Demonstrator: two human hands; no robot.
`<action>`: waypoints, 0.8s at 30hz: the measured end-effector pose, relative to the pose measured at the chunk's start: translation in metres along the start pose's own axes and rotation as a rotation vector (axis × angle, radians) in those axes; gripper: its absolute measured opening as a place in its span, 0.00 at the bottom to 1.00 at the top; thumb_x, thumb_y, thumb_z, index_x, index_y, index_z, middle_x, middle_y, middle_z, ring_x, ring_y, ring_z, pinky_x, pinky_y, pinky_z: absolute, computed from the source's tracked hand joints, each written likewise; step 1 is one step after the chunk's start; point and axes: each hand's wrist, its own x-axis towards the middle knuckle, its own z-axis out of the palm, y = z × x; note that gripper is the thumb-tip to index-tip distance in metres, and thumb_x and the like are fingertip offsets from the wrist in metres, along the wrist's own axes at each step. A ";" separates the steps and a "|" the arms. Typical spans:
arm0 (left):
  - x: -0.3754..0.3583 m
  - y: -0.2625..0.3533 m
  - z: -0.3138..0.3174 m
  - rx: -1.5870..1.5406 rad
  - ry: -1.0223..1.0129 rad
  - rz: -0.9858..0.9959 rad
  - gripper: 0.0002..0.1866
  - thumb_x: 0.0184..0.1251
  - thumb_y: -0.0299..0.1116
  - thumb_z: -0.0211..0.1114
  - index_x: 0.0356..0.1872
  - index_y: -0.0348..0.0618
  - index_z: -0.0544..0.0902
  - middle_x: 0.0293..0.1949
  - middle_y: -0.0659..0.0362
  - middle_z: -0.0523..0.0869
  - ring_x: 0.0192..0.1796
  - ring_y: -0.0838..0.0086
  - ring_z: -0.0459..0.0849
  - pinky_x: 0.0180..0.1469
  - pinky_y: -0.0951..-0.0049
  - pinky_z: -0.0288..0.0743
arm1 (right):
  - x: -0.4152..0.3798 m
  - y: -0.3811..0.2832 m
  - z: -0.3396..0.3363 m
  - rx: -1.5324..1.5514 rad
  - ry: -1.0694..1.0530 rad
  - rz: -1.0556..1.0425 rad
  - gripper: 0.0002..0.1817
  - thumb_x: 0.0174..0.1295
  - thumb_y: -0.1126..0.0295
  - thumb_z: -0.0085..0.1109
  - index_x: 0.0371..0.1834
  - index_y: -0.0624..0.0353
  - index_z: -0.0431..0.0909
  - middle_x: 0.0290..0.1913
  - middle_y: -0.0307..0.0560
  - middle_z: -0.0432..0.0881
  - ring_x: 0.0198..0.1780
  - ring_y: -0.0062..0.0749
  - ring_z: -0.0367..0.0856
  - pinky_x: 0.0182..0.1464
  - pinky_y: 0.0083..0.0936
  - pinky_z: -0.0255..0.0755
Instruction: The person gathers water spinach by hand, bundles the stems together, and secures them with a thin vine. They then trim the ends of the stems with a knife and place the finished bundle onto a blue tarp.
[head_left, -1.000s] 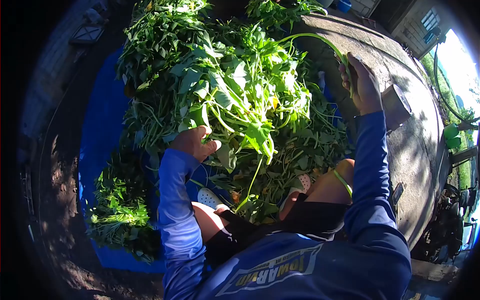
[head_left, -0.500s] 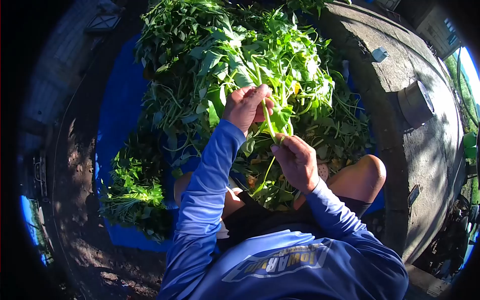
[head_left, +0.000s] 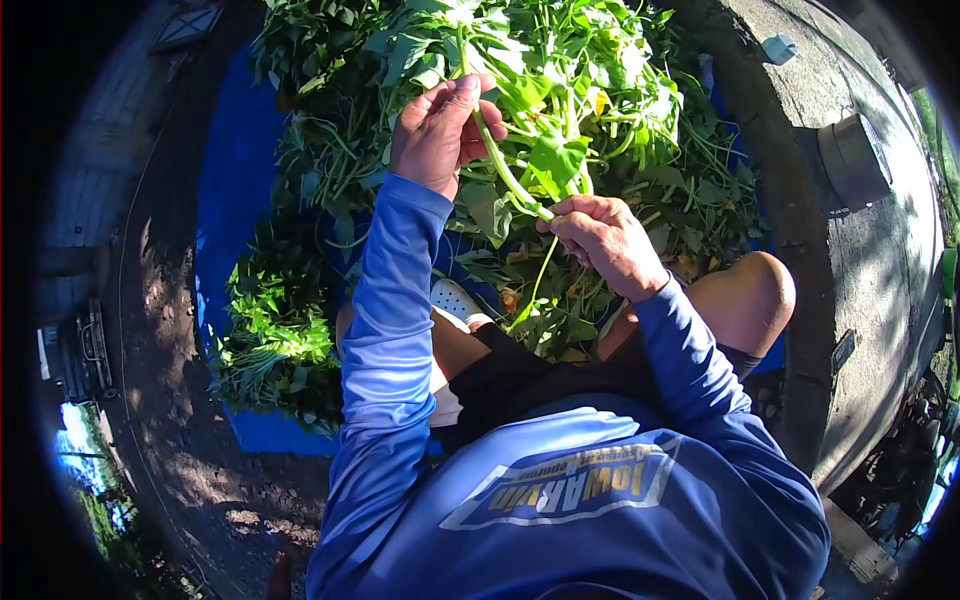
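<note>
One squat grey container with a paler face (head_left: 855,165) is sitting on the sunlit concrete ledge (head_left: 880,250) to the right, its contents not discernible; one small pale block-like object (head_left: 780,48) is resting farther up the same ledge. One long, smooth, bright green stem (head_left: 497,163), leafless along its middle and gently bowed, is slanting down in front of the large heap of broad green leaves and stems (head_left: 560,60), catching full sun. The left hand (head_left: 440,130) is holding its upper part between thumb and index finger, the other fingers curling loosely, slightly apart. The right hand (head_left: 605,240) is pinching the lower end between thumb and bent index finger, the rest folding inward. One smaller leafy bundle (head_left: 275,345), pale stems gathered, is lying at left on the blue plastic sheet (head_left: 235,160).
</note>
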 end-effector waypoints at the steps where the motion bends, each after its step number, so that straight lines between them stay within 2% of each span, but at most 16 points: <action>1: -0.001 -0.001 0.001 0.056 0.004 -0.005 0.18 0.84 0.45 0.63 0.56 0.39 0.86 0.35 0.63 0.88 0.35 0.78 0.89 0.40 0.76 0.86 | -0.001 -0.003 0.001 -0.156 -0.035 -0.055 0.13 0.67 0.65 0.60 0.41 0.62 0.90 0.26 0.37 0.82 0.29 0.19 0.77 0.33 0.24 0.72; 3: -0.005 0.000 0.007 0.171 0.016 -0.006 0.18 0.84 0.45 0.63 0.56 0.39 0.86 0.34 0.64 0.88 0.34 0.79 0.88 0.38 0.77 0.85 | 0.000 -0.008 0.004 -0.472 -0.107 -0.176 0.11 0.67 0.66 0.63 0.42 0.61 0.90 0.25 0.38 0.82 0.28 0.20 0.77 0.33 0.24 0.74; 4: -0.005 -0.007 0.006 0.209 0.022 0.025 0.18 0.84 0.45 0.64 0.55 0.39 0.86 0.33 0.64 0.87 0.32 0.80 0.88 0.36 0.79 0.83 | -0.004 -0.011 0.007 -0.459 -0.242 -0.128 0.12 0.64 0.62 0.64 0.39 0.59 0.90 0.24 0.44 0.83 0.28 0.27 0.80 0.35 0.31 0.76; 6: 0.001 -0.002 0.002 0.111 0.145 0.071 0.17 0.83 0.44 0.64 0.54 0.40 0.87 0.33 0.65 0.87 0.31 0.80 0.87 0.35 0.80 0.82 | -0.010 0.021 0.018 -0.867 -0.500 -0.283 0.13 0.62 0.61 0.62 0.37 0.58 0.89 0.30 0.54 0.88 0.35 0.47 0.89 0.42 0.42 0.82; 7: 0.003 0.002 -0.002 0.059 0.207 0.095 0.17 0.83 0.44 0.64 0.54 0.40 0.87 0.33 0.65 0.87 0.31 0.81 0.87 0.34 0.80 0.82 | -0.011 0.042 0.025 -0.925 -0.649 -0.185 0.13 0.64 0.61 0.61 0.40 0.57 0.89 0.34 0.55 0.89 0.39 0.53 0.89 0.44 0.45 0.82; 9: 0.003 0.014 -0.014 0.042 0.190 0.086 0.16 0.83 0.44 0.64 0.55 0.40 0.87 0.34 0.64 0.88 0.33 0.79 0.89 0.34 0.79 0.83 | -0.018 0.062 0.027 -0.826 -0.517 -0.213 0.13 0.67 0.61 0.61 0.45 0.57 0.86 0.37 0.56 0.90 0.42 0.55 0.89 0.46 0.44 0.82; 10: 0.000 0.016 -0.015 0.030 0.176 0.076 0.16 0.83 0.43 0.64 0.55 0.40 0.87 0.34 0.64 0.88 0.33 0.78 0.89 0.35 0.79 0.84 | -0.021 0.064 0.023 -0.664 -0.295 -0.310 0.13 0.66 0.66 0.65 0.49 0.59 0.81 0.38 0.54 0.87 0.39 0.53 0.87 0.45 0.41 0.81; 12: -0.007 0.016 -0.015 0.029 0.164 0.045 0.15 0.82 0.42 0.66 0.55 0.40 0.85 0.35 0.62 0.89 0.35 0.74 0.92 0.38 0.76 0.89 | -0.028 0.014 0.032 -0.426 0.066 -0.389 0.22 0.58 0.67 0.77 0.50 0.59 0.76 0.37 0.47 0.79 0.36 0.39 0.79 0.45 0.34 0.77; 13: -0.010 0.014 -0.013 0.030 0.166 0.019 0.15 0.81 0.41 0.66 0.54 0.41 0.85 0.36 0.61 0.90 0.36 0.74 0.93 0.38 0.76 0.89 | -0.033 -0.009 0.032 -0.421 0.153 -0.368 0.28 0.56 0.65 0.80 0.57 0.58 0.77 0.36 0.47 0.79 0.35 0.37 0.79 0.44 0.33 0.77; 16: -0.009 0.005 -0.005 -0.010 0.119 -0.042 0.13 0.79 0.40 0.69 0.51 0.42 0.84 0.38 0.57 0.92 0.37 0.70 0.94 0.38 0.73 0.92 | -0.007 -0.021 0.045 -0.700 0.423 -0.811 0.24 0.57 0.68 0.80 0.57 0.57 0.83 0.34 0.46 0.78 0.31 0.37 0.80 0.36 0.33 0.77; 17: -0.010 0.007 -0.003 -0.032 0.127 -0.065 0.13 0.79 0.40 0.70 0.52 0.42 0.84 0.37 0.58 0.91 0.37 0.70 0.94 0.37 0.73 0.91 | -0.001 -0.022 0.044 -0.790 0.450 -0.879 0.22 0.58 0.70 0.79 0.56 0.57 0.86 0.34 0.46 0.78 0.31 0.38 0.81 0.34 0.33 0.77; 18: -0.012 0.008 -0.001 -0.027 0.156 -0.059 0.13 0.79 0.40 0.70 0.51 0.42 0.85 0.37 0.58 0.91 0.36 0.71 0.94 0.37 0.74 0.91 | -0.002 -0.023 0.041 -0.756 0.416 -0.949 0.14 0.60 0.74 0.77 0.49 0.56 0.88 0.35 0.46 0.79 0.32 0.41 0.82 0.33 0.35 0.79; 19: -0.013 0.009 -0.002 -0.027 0.193 -0.054 0.13 0.78 0.40 0.70 0.51 0.42 0.85 0.36 0.59 0.91 0.36 0.71 0.94 0.37 0.74 0.91 | -0.004 -0.023 0.041 -0.670 0.419 -1.049 0.12 0.61 0.75 0.75 0.48 0.58 0.87 0.36 0.48 0.79 0.33 0.44 0.82 0.34 0.36 0.80; 22: -0.011 0.007 -0.016 -0.045 0.200 -0.008 0.12 0.79 0.39 0.70 0.50 0.41 0.87 0.35 0.61 0.90 0.33 0.74 0.91 0.36 0.74 0.90 | -0.019 -0.006 0.043 -0.660 0.297 -0.953 0.11 0.64 0.77 0.72 0.47 0.61 0.82 0.41 0.50 0.78 0.36 0.46 0.84 0.35 0.37 0.81; 23: -0.009 0.007 -0.021 -0.043 0.196 0.015 0.13 0.79 0.40 0.70 0.51 0.41 0.87 0.35 0.61 0.90 0.33 0.75 0.91 0.36 0.74 0.89 | -0.028 0.005 0.046 -0.645 0.260 -0.953 0.13 0.61 0.79 0.71 0.48 0.61 0.81 0.42 0.50 0.78 0.36 0.46 0.84 0.34 0.37 0.81; 24: -0.010 0.009 -0.022 -0.063 0.253 0.031 0.14 0.79 0.40 0.70 0.51 0.40 0.87 0.35 0.61 0.89 0.33 0.76 0.90 0.36 0.74 0.88 | -0.042 0.016 0.048 -0.661 0.133 -0.856 0.13 0.60 0.78 0.71 0.48 0.61 0.81 0.43 0.50 0.78 0.39 0.47 0.84 0.39 0.38 0.82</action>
